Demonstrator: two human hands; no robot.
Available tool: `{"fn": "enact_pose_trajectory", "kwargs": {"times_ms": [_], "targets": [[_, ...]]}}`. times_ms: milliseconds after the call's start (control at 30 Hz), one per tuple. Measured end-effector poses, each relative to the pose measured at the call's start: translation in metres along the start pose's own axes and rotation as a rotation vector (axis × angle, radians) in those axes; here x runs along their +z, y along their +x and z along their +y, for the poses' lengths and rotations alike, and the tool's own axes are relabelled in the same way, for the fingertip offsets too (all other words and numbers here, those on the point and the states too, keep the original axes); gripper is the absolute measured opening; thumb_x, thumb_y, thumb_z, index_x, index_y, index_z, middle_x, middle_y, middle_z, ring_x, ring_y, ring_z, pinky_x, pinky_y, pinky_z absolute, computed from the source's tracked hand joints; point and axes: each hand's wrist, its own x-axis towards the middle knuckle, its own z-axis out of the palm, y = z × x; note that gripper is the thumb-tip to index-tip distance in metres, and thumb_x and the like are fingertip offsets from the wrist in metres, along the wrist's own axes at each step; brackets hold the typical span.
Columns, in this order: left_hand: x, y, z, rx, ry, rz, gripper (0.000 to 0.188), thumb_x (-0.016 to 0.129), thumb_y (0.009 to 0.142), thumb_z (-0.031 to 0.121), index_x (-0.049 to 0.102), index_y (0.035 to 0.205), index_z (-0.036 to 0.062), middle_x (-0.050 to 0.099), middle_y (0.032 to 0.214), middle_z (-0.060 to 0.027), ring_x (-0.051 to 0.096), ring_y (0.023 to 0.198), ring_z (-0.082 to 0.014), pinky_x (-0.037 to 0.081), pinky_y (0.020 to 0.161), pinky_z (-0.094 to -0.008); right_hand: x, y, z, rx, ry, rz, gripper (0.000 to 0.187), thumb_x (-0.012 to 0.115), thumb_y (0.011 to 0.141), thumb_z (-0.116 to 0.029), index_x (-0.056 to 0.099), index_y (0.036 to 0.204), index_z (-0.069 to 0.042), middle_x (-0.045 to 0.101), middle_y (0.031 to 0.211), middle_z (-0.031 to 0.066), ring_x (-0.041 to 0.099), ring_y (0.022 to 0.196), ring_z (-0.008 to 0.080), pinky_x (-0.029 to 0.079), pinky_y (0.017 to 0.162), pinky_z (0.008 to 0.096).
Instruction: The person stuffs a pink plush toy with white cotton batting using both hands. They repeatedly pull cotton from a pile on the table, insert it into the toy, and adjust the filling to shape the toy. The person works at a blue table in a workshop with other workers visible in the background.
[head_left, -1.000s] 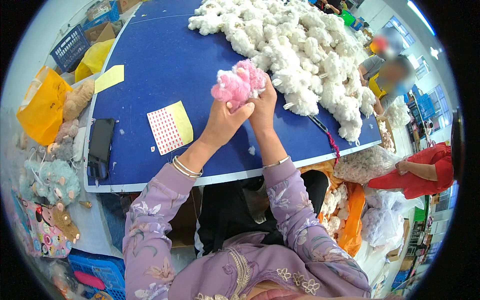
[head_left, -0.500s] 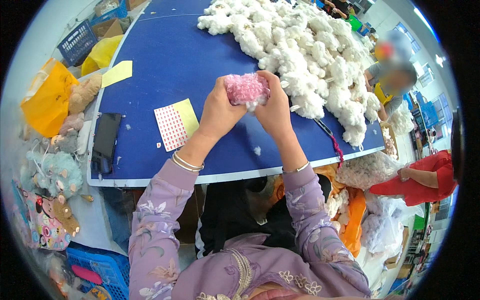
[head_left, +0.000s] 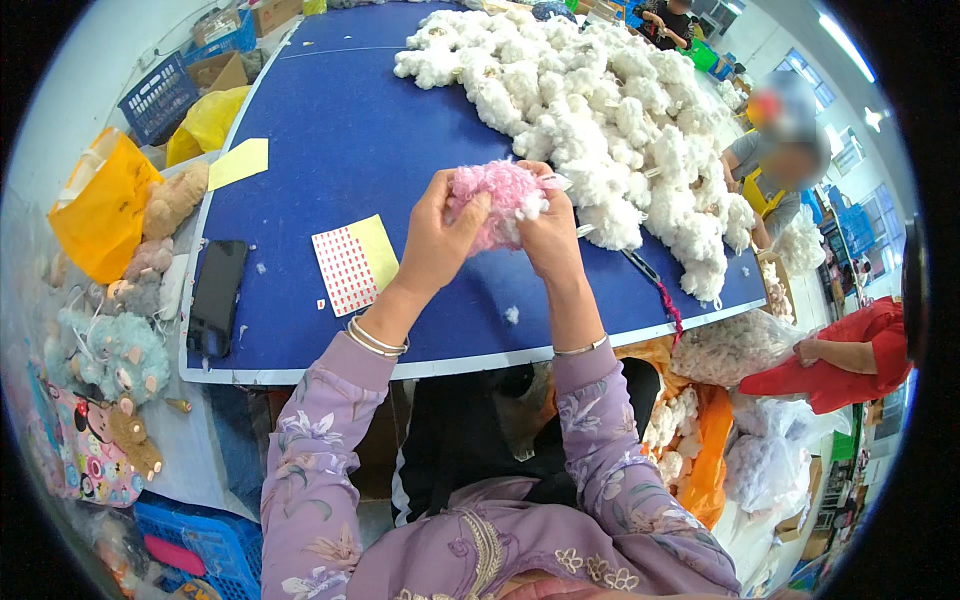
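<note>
Both my hands hold one small pink fluffy plush piece (head_left: 496, 190) with white stuffing showing at its side. My left hand (head_left: 436, 228) grips its left part, the thumb pressed on the front. The right part is in my right hand (head_left: 548, 230), closed around it, with a whitish tag-like bit by the fingers. The piece hangs above the blue tabletop (head_left: 330, 130). Just beyond my right hand begins a big heap of white fluffy plush pieces (head_left: 590, 130). A sheet of small red-marked stickers (head_left: 345, 268) lies left of my hands on a yellow paper.
A black phone (head_left: 218, 290) lies at the table's left edge, and a yellow slip (head_left: 238, 164) farther back. Scissor-like metal tweezers with a pink cord (head_left: 668, 300) rest at the right front edge. Plush toys (head_left: 125, 350) crowd the left side. Another person (head_left: 780, 170) sits at the right.
The pink plush piece has been turned in my hands; my left thumb now presses its front and more white shows at its right. The view has shifted slightly.
</note>
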Motion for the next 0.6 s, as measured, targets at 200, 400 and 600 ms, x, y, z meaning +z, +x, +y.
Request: {"fn": "enact_pose_trajectory", "kwargs": {"times_ms": [200,400,600], "targets": [[0.001,0.001,0.001,-0.159,-0.270,-0.024,0.022,0.065,0.095,0.017,0.065,0.107,-0.0007,0.066,0.097,-0.0015,0.059,0.086,-0.0056,0.050,0.075,-0.0224,-0.011,-0.007,-0.007,-0.003,-0.118,-0.026,0.020,0.068,0.086,-0.005,0.053,0.099,-0.007,0.056,0.089,-0.0022,0.051,0.080,0.0042,0.046,0.073,0.0215],[-0.005,-0.005,0.006,-0.344,-0.334,-0.216,0.022,0.070,0.091,0.019,0.068,0.102,0.0002,0.068,0.092,-0.0023,0.060,0.083,-0.0061,0.051,0.074,-0.0228,-0.013,-0.012,-0.042,0.011,-0.243,-0.235,0.029,0.073,0.082,-0.009,0.058,0.106,-0.003,0.062,0.095,-0.0009,0.057,0.087,0.0063,0.048,0.077,0.0237],[0.002,-0.009,0.000,-0.360,-0.389,-0.374,0.037,0.073,0.088,0.020,0.062,0.119,0.0031,0.065,0.107,-0.0012,0.061,0.096,-0.0086,0.051,0.083,-0.0266,-0.018,-0.021,-0.034,0.014,-0.344,-0.157,0.024,0.073,0.078,-0.007,0.060,0.098,-0.002,0.062,0.087,-0.0002,0.056,0.082,0.0068,0.047,0.074,0.0237]]}}
